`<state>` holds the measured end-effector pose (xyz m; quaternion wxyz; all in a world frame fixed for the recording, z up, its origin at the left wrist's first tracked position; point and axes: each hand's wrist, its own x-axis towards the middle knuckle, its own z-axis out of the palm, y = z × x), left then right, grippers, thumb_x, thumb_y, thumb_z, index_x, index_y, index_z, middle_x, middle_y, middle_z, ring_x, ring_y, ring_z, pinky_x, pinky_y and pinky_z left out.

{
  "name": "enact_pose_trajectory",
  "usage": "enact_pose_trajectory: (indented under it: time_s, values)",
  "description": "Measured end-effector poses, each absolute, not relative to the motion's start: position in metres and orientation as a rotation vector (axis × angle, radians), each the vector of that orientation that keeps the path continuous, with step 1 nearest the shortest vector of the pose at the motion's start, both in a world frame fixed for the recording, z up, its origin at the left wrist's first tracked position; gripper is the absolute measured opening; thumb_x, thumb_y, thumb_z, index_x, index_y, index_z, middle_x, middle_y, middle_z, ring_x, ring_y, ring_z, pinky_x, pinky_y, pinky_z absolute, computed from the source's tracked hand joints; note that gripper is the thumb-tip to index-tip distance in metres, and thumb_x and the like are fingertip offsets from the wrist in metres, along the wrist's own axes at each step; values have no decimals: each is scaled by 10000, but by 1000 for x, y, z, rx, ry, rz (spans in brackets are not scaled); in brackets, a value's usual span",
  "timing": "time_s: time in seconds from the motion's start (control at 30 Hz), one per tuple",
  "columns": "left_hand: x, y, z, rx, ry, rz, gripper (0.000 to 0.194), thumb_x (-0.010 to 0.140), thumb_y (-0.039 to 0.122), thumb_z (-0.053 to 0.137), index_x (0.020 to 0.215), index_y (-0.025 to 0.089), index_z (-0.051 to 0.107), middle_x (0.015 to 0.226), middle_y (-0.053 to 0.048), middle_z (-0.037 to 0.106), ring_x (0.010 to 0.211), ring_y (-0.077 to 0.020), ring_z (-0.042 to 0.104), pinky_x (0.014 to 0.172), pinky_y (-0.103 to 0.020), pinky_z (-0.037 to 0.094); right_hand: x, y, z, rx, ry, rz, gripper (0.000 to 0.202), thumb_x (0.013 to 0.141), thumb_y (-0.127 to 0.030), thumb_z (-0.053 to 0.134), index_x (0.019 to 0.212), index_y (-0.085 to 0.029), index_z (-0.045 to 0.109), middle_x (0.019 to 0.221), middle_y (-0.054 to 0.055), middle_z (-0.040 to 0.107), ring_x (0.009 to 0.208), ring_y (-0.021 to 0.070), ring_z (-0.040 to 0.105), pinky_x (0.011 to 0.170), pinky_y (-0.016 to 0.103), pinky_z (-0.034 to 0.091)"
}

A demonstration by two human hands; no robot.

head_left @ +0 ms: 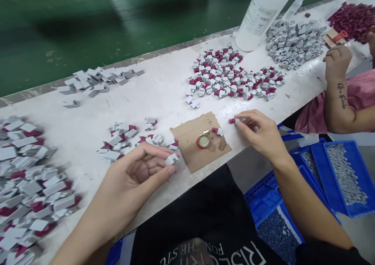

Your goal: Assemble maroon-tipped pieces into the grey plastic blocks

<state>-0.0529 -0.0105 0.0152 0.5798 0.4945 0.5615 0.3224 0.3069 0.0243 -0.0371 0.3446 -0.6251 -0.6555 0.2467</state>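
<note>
Left hand (pixel 139 179) is pinching a grey block (pixel 171 159); right hand (pixel 263 134) is pinching a maroon-tipped piece (pixel 233 120). Hands apart; cardboard (pixel 188 145) is lying between them.

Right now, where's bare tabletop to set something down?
Widest bare patch of tabletop: between the far-edge gray pieces and the gray-and-maroon pile, beyond the cardboard. Smaller: between the left heap and the small cluster by the left hand. Crowded: the left heap, and around the bottle's base.
</note>
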Motion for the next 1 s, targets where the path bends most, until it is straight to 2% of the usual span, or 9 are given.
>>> enact_pose_trajectory:
  time_s: [0.17,0.3,0.43,0.53,0.73,1.0]
  values:
    - [-39,-8,11,1132,1238,718,222,924,383,973,990,238,818,989,-49,808,781,-165,776,651,-226,677,310,21,-37,-1562,-1761,659,98,972,-264,879,1067,-275,854,1010,43,728,872,215,718,774,379,602]
    - [-33,-10,8,1083,1179,774,195,958,357,951,993,235,803,965,-41,805,820,-178,818,728,-245,717,312,15,-34,-1544,-1833,650,104,1012,-227,823,1095,-276,861,1040,58,769,882,222,734,777,394,614]
    - [-28,-11,6,1083,1183,796,212,956,316,960,1103,235,831,944,-45,839,857,-196,849,797,-266,733,305,8,-27,-1539,-1727,625,155,1030,-182,783,1087,-282,887,1044,55,831,923,234,776,807,410,631]
    - [-22,-11,6,1090,1174,806,187,985,302,932,1132,230,841,934,-47,850,833,-191,848,790,-265,721,284,-4,-20,-1481,-1534,709,165,1017,-163,821,1080,-291,904,1050,34,861,962,224,811,856,391,658]
    - [-3,-9,4,1044,1134,891,112,990,221,898,1078,216,828,888,-15,825,809,-168,835,750,-252,712,243,-25,-8,-1399,-1433,991,154,1032,-166,835,1089,-287,912,1042,7,883,951,187,837,849,321,691]
    - [-3,-10,-3,1013,1105,879,146,978,237,908,1081,194,813,894,-17,827,832,-165,837,772,-247,712,236,-22,-13,-1452,-1440,1043,83,1043,-244,845,1081,-267,915,1064,38,902,996,240,851,869,389,694]
